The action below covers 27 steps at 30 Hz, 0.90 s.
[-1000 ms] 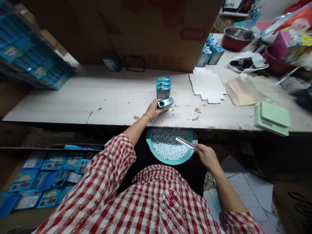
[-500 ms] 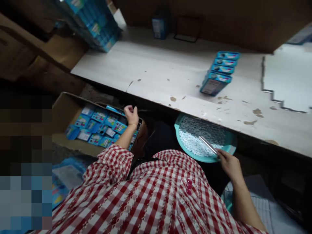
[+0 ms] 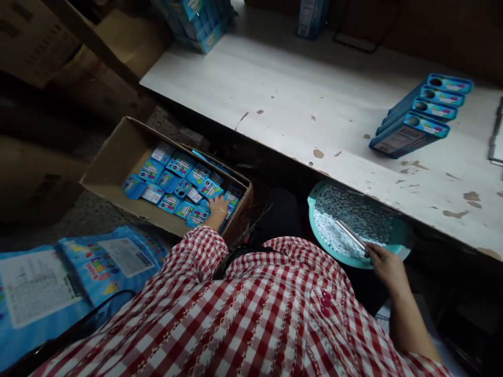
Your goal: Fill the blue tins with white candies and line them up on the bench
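Note:
My left hand [image 3: 218,206] reaches down into a cardboard box [image 3: 112,155] on the floor at my left. Its fingers lie stretched out on the small blue packets [image 3: 176,180] that fill the box. My right hand [image 3: 387,265] is closed round a shiny tube-shaped scoop [image 3: 351,236]. The scoop rests over the white pellets [image 3: 334,230] in a teal basin [image 3: 356,262] on my lap, partly under the table's edge. A short row of blue boxes [image 3: 417,116] stands on the white table [image 3: 298,89] at the right.
Large blue printed bags [image 3: 74,277] lie on the floor at lower left. A wrapped stack of blue packs [image 3: 198,18] sits at the table's far left corner, and one blue box [image 3: 310,18] stands at the back. Brown cartons [image 3: 58,47] crowd the left side.
My left hand set a blue box down on the table, then swung left and down into the cardboard box. The view turned left with it. My right hand stayed on the scoop.

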Tool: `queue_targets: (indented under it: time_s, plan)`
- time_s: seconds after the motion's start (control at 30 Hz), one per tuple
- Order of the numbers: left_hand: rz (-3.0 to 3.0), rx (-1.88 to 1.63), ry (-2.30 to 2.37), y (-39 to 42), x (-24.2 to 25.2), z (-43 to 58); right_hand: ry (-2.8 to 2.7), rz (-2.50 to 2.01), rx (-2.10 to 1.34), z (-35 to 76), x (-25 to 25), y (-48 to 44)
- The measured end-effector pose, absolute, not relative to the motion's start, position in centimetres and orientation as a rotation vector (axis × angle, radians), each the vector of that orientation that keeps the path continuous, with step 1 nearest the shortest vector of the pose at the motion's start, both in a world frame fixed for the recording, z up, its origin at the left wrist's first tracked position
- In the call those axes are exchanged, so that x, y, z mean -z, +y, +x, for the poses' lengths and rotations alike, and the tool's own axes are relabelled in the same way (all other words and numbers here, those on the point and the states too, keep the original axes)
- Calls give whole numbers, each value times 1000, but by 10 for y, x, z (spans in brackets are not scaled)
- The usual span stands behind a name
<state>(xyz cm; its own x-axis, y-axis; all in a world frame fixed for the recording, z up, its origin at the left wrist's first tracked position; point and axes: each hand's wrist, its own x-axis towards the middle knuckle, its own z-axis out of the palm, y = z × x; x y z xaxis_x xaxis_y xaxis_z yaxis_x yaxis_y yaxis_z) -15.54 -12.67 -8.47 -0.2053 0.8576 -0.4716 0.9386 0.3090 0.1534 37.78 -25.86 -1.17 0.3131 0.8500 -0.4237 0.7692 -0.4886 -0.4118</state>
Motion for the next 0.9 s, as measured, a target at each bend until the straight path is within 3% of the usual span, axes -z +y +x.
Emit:
queue_targets:
  time_s: [0.13,0.27,0.4,0.57,0.73,0.9]
  plan:
    - [1566,116,2140,-120,63,-168,-1535,-2386,-963,378,17,-256]
    - [1333,-513,1938,-106,24,-159,-1589,-2381,-914,382,25,-255]
    - [1066,-1009,1409,-96,-19,-97,-1664,-2376,-878,381,26,-254]
    - [723,-797,1185,-98,-57,7,-1759,-2569,-808,382,5,-249]
    - [675,-513,1092,-111,-63,65,-1809,-2702,-726,392,-12,-250]
    - [1133,-387,1243,-118,-56,64,-1997,-2745,-644,400,-24,-251]
